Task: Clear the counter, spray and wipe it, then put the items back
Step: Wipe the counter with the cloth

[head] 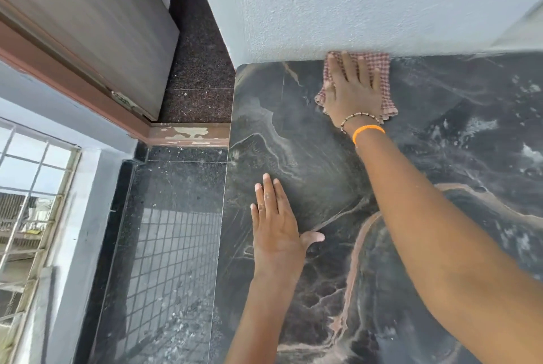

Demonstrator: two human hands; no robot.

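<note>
Right hand point(351, 90): pressed flat on cloth point(379, 69) at wall, wiping table point(440, 157).
Left hand point(276, 225): spread flat, empty, bracing.

Bright daylight from the window point(32, 187) glares on the floor point(164, 246); wide-angle edges bend, slightly soft.

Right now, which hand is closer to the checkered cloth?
Right. The right hand lies flat on top of the checkered cloth, pressing it against the counter by the wall. The left hand rests flat on bare counter, nearer the person, apart from it.
</note>
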